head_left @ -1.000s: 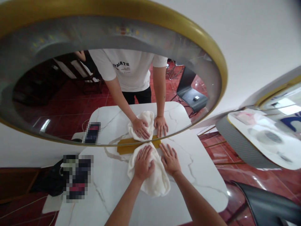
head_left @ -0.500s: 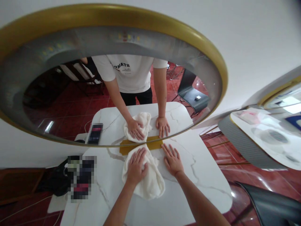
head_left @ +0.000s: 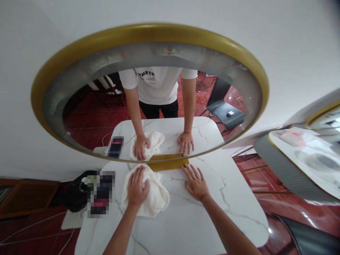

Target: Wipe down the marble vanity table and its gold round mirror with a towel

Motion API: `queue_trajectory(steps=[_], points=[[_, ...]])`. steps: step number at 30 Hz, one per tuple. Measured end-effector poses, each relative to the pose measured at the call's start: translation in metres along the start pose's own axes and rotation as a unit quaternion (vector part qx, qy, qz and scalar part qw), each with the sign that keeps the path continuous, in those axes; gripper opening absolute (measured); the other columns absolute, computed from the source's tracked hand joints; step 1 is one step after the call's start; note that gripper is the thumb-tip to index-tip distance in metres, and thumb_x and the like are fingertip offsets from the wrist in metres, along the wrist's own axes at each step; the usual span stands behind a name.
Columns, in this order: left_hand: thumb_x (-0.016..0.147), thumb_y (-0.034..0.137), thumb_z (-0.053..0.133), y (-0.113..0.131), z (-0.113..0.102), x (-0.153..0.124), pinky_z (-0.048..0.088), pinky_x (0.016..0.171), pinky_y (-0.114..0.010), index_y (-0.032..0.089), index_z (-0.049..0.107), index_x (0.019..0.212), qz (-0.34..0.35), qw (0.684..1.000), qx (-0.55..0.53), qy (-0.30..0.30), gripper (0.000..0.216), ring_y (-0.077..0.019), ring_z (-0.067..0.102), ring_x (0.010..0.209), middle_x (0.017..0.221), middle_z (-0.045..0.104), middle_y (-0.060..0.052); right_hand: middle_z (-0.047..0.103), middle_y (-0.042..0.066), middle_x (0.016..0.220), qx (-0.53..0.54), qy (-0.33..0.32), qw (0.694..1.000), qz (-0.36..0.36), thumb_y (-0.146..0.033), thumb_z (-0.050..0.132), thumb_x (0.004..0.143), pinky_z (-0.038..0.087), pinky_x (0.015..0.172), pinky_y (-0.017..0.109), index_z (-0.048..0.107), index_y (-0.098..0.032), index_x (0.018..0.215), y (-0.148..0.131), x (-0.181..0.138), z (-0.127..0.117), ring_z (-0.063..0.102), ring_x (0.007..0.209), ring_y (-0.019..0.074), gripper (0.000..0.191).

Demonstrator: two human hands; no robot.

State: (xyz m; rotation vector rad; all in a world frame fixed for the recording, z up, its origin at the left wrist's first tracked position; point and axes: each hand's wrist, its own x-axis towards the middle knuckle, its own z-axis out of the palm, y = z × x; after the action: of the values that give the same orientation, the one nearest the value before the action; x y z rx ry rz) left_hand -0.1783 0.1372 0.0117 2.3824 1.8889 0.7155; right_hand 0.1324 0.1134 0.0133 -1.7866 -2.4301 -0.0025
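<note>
White surface (head_left: 183,223) with grey veins, smooth, under the gold-rimmed mirror (head_left: 164,30). Change: white cloth (head_left: 158,198) now sits further left under my left fingers (head_left: 136,177), covering a new patch and baring more flat gold base (head_left: 170,165). Cloth's soft, matte, bunched. Can't tell if left fingers pinch it. Right fingers (head_left: 190,173) splayed, holding nothing, tips beside the base's end.

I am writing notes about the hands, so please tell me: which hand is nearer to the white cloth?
Left. The left hand rests on top of the white cloth; the right hand rests on the table to the cloth's right, apart from it.
</note>
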Motion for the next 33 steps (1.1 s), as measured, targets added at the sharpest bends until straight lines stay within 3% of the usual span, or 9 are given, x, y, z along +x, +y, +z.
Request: queue_trajectory(steps=[6,14,23,33], points=[[0.083,0.023,0.043,-0.003,0.002,-0.001,0.027,0.107,-0.043,0.019,0.032,0.138,0.007,1.000,0.000,0.002,0.057,-0.0237,0.035,0.131,0.141,0.041,-0.008,0.014,0.000,0.151,-0.007,0.005,1.000,-0.026,-0.024,0.040,0.083,0.010,0.112,0.049,0.008,-0.022,0.145,-0.019,0.006,0.002,0.010,0.138,0.0255,0.071],[0.081,0.022,0.044,-0.004,0.001,-0.002,0.026,0.108,-0.042,0.019,0.032,0.139,0.002,1.000,0.018,-0.017,0.059,-0.0225,0.033,0.132,0.142,0.039,-0.006,0.013,-0.002,0.151,0.016,0.033,0.999,0.024,-0.027,0.040,0.085,0.015,0.112,0.047,0.010,-0.020,0.146,-0.072,0.020,0.016,0.004,0.139,0.0280,0.068],[0.081,0.020,0.044,-0.005,-0.004,0.021,0.023,0.110,-0.042,0.018,0.037,0.136,0.005,0.999,0.007,-0.048,0.056,-0.0218,0.034,0.132,0.140,0.042,-0.006,0.011,-0.003,0.151,0.034,0.032,0.998,0.033,-0.026,0.039,0.086,0.016,0.111,0.048,0.008,-0.022,0.146,-0.072,0.023,0.019,0.001,0.139,0.0279,0.067],[0.079,0.019,0.044,0.044,-0.006,-0.033,0.021,0.111,-0.042,0.020,0.026,0.142,0.039,0.994,0.003,-0.100,0.066,-0.0214,0.025,0.136,0.147,0.030,-0.003,0.014,-0.004,0.151,0.046,0.034,0.998,0.035,-0.025,0.039,0.085,0.018,0.110,0.049,0.006,-0.024,0.146,-0.072,0.022,0.017,0.005,0.139,0.0277,0.069]])
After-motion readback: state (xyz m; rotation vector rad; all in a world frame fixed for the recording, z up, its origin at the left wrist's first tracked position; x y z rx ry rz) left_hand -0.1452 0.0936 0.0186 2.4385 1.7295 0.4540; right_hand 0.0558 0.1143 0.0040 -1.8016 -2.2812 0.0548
